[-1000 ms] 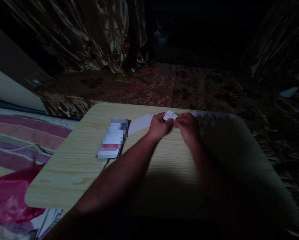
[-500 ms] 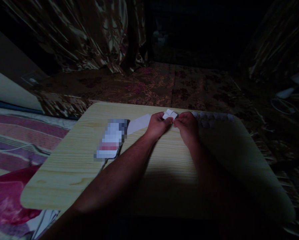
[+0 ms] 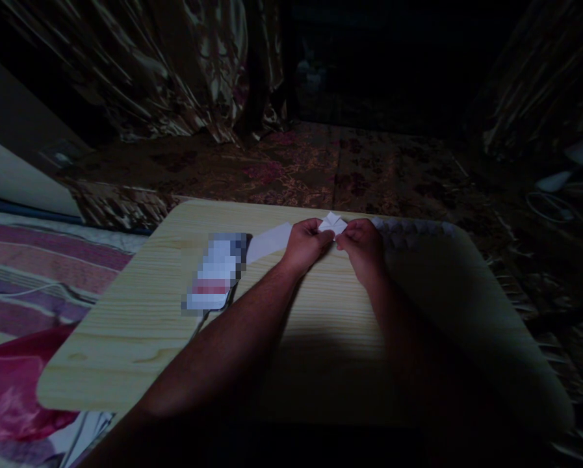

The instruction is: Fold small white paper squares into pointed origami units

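Observation:
A small folded white paper [image 3: 332,223] with pointed flaps is held between my two hands above the far part of the wooden table [image 3: 330,312]. My left hand [image 3: 305,247] pinches its left side, thumb on top. On the paper's right edge, the thumb and fingers of my right hand [image 3: 363,247] are closed. Left of my left hand lies a flat white sheet of paper [image 3: 269,242]. Beyond my right hand, several small pale folded pieces [image 3: 415,229] sit in rows, dim in the shadow.
A phone [image 3: 217,270] with a blurred-out screen lies on the table's left side, a cable running from it. Left of the table is a striped bed cover [image 3: 38,266] with a pink cloth [image 3: 18,383]. A patterned ledge and curtains [image 3: 213,71] stand behind.
The fingers of my right hand have closed in on the folded paper's right edge, and the paper has turned slightly. My left hand keeps its pinch.

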Motion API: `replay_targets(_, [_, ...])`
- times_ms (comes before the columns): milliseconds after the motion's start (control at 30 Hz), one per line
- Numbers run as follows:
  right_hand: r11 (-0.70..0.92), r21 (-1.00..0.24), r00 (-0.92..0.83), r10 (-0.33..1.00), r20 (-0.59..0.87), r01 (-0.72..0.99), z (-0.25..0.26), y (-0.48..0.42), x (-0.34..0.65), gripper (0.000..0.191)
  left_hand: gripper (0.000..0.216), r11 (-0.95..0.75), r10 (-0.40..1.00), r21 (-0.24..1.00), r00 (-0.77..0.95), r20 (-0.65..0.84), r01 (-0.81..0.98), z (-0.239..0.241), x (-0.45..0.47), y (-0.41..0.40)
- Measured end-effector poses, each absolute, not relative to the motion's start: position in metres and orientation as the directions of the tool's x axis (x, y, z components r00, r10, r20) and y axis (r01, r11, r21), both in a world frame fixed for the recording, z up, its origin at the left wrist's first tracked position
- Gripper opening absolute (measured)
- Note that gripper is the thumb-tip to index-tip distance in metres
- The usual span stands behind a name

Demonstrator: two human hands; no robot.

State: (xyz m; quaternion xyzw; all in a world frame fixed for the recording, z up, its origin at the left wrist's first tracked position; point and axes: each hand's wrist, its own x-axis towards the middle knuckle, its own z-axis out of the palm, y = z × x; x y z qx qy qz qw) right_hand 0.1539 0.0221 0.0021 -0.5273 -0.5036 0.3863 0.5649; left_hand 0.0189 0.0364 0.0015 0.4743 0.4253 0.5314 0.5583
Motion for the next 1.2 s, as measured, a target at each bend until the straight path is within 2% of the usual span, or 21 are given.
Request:
replay_targets(200, [0.156, -0.981, 0.192, 0.966, 0.175, 0.114, 0.0020, 0.0210, 0.1527, 0.031, 0.017, -0.042, 0.998, 0.982, 0.033, 0.049, -0.182, 0.0018, 0.0196, 0.0361])
replay_targets(433, [0.094, -0.975, 0.194, 0.972, 0.134, 0.203, -0.0027, 0.0208, 0.1519, 0.018, 0.015, -0.058, 0.997, 0.978, 0.030, 0.065, -0.200, -0.0004, 0.0204, 0.0370])
replay_targets(967, [0.154, -0.944, 0.068, 0.981, 0.181, 0.291, -0.0011, 0.0185, 0.1549, 0.014, 0.015, -0.059, 0.995, 0.988, 0.073, 0.070, -0.142, 0.0028, 0.0211, 0.0342])
replay_targets(1200, [0.140, -0.958, 0.080, 0.983, 0.164, 0.250, -0.0015, 0.0190, 0.1531, 0.013, 0.016, -0.084, 0.994, 0.988, 0.057, 0.092, -0.130, 0.0019, 0.0214, 0.0352])
